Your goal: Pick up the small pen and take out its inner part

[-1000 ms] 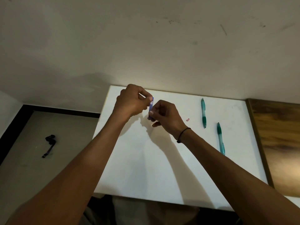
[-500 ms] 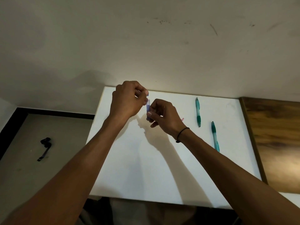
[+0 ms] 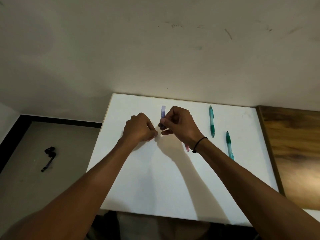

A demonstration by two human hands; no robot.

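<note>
White bench w/ wood top on its rt. Two teal pens lie whole, rt of the hands. Rt hand pinches a purple barrel, upright above bench. Left hand curled just beside it; can't tell what it pinches. Pink bit by rt wrist. Judging: purple pen apart, not yet rejoined.

Translucent purple pen barrel, upright, lower end pinched above white table
</note>
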